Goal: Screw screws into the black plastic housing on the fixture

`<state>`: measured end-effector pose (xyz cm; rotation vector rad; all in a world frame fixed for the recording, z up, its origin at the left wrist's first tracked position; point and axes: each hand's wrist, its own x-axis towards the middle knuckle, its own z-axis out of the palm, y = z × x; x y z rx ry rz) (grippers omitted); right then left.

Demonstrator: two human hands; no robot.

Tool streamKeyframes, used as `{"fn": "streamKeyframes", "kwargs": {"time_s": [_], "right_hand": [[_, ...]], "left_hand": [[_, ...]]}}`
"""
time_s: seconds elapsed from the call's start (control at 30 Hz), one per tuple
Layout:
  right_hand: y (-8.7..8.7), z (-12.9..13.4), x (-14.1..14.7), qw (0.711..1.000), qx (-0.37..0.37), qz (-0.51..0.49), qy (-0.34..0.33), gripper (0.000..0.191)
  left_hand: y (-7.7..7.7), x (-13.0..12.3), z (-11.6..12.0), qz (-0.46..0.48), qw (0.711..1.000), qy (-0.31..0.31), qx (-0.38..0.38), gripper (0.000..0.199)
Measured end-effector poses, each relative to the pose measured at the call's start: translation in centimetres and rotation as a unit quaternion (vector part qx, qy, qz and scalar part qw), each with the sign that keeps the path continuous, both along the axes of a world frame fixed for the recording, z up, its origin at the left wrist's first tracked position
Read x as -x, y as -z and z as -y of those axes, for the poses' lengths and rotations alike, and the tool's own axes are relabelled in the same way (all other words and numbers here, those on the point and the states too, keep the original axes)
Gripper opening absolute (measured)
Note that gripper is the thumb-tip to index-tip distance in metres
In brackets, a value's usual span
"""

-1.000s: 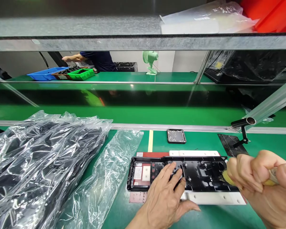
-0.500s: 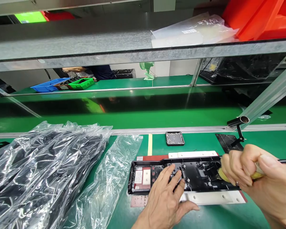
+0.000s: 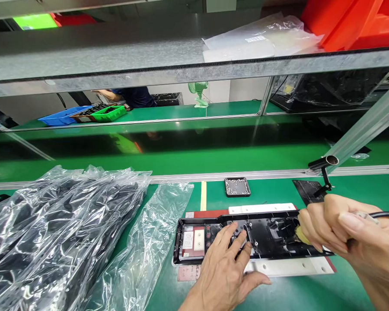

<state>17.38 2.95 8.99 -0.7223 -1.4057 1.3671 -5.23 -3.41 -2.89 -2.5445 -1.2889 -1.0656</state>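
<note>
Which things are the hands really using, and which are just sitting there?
In use:
- left hand pressed flat on the black housing
- right hand gripping a yellow-tipped tool at the housing's right end
- white jig under the housing

Lying about:
- small tray of screws
- plastic bags
- little green fan
- blue bin

White label [image 3: 188, 239] on black housing [image 3: 246, 235], print too small to read

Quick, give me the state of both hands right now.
Left hand: open, pressed flat on the black housing.
Right hand: closed around a yellow-tipped tool at the housing's right end.
</note>
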Motion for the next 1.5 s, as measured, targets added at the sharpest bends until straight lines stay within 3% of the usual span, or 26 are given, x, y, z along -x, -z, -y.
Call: {"fn": "streamKeyframes", "kwargs": {"time_s": [0.17,0.4,0.67,0.9,1.13,1.27,1.37,1.5], "right_hand": [[0.0,-0.2,-0.2,1.0,0.002,-0.011,0.007,0.043],[0.3,-0.1,-0.6,0.998,-0.032,-0.021,-0.046,0.043],[0.2,-0.4,-0.5,1.0,0.0,0.003,0.012,0.044],[0.4,-0.3,-0.7,0.999,-0.034,-0.002,-0.001,0.04],[0.9,-0.5,-2.2,0.989,-0.004,-0.09,0.117,0.045],[-0.3,-0.5,-0.9,0.985,-0.02,-0.08,0.154,0.041],[-1.2,-0.3,0.4,0.98,0.008,-0.079,0.182,0.041],[-1.0,0.2,0.9,0.974,0.037,-0.067,0.214,0.041]], "left_hand": [[0.0,0.1,0.0,-0.002,1.0,0.0,0.003,0.054],[0.0,0.1,0.0,-0.003,1.0,0.0,0.008,0.054],[-0.1,0.1,0.0,-0.006,1.0,0.001,0.007,0.055],[0.0,0.0,0.0,-0.004,1.0,-0.003,0.001,0.053],[0.0,0.1,0.1,-0.003,1.0,-0.004,0.0,0.053],[0.1,0.0,0.0,0.0,1.0,-0.006,-0.004,0.053],[0.2,0.0,0.1,0.0,1.0,-0.008,-0.002,0.054],[0.3,0.0,0.1,0.002,1.0,-0.008,0.003,0.055]]}}
